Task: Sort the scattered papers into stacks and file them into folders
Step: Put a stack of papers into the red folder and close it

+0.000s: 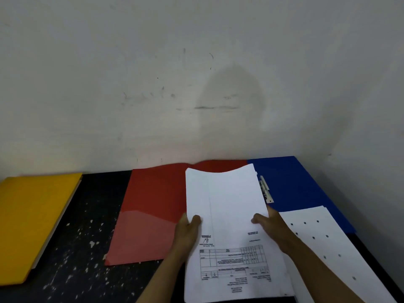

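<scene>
left hand and right hand each grip the white printed paper stack by its side edges, above the open glossy red plastic folder. recommend squaring edges, then lowering it flat inside.

We hold a stack of white sheets in both hands, top sheet printed, its text upside down to us. Left hand grips the left edge, thumb on top. Right hand grips the right edge, thumb on top too. The stack's far end bows upward over an open red folder lying flat on the dark, speckled counter. Just right of it lies an open blue folder with a metal fastener near its spine. A white sheet with small dark marks lies on the blue folder's near part. A shut yellow folder lies at far left, apart from the red one. A scuffed white wall stands behind.
</scene>
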